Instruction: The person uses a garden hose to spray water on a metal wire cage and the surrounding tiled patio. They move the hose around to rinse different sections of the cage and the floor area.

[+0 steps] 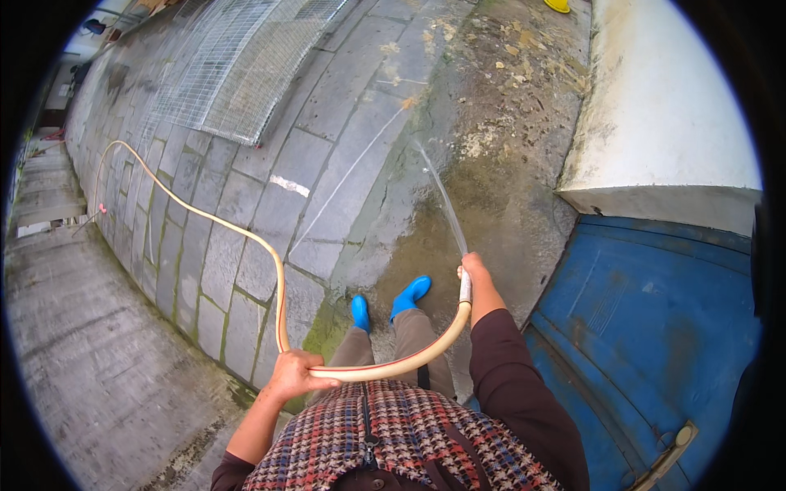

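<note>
A cream garden hose with a red stripe bends across in front of my waist. My left hand is closed around its middle, near my left hip. At the hose's whitish end piece, my right hand grips it, partly hidden by the wrist. A stream of water leaves that end and lands on the wet concrete ground ahead, close to scattered yellowish debris. From my left hand the rest of the hose runs away over the stone paving to the far left.
Wire mesh panels lie on the paving ahead. At the right stand a white wall and a blue metal door. Blue boots are on my feet. A lower concrete strip runs along the left, and a yellow object is at the top.
</note>
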A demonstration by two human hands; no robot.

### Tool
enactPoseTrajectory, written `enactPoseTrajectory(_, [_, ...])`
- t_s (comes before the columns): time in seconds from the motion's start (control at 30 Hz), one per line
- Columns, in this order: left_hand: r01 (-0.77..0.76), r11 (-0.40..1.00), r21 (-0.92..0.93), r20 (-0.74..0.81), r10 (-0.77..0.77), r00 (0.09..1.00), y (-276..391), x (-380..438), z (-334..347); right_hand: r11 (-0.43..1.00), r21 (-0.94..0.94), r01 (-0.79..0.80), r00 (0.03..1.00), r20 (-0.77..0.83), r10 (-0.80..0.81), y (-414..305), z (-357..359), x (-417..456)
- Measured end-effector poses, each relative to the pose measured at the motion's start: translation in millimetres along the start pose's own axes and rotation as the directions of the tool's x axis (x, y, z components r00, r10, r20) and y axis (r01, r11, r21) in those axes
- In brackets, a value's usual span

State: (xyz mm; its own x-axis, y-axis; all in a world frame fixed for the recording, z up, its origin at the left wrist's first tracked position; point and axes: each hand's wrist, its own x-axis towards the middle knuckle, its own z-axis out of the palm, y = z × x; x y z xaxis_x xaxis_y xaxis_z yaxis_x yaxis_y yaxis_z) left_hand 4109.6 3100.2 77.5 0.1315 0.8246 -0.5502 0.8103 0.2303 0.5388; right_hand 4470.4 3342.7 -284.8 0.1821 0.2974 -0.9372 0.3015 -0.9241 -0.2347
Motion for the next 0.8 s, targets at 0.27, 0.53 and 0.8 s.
enactPoseTrajectory(0.27, [0.005, 1.000, -0.007, -0.036, -0.005, 0.999, 4, -1, 1, 0.997, 0.069, 0.042, 0.999, -0.020, -0.041, 2, -15, 10])
enactPoseTrajectory(0.53, [-0.018, 1.000, 0.016, -0.040, 0.018, 0.999, 11, 1, 6, 0.993, 0.096, 0.072, 0.996, -0.068, -0.065, 8, -31, 7])
enactPoseTrajectory(0.8, [-0.004, 1.000, -0.030, 0.008, 0.004, 1.000, 23, 4, 9, 0.998, -0.026, -0.059, 0.998, 0.034, 0.060, 9, -30, 2])
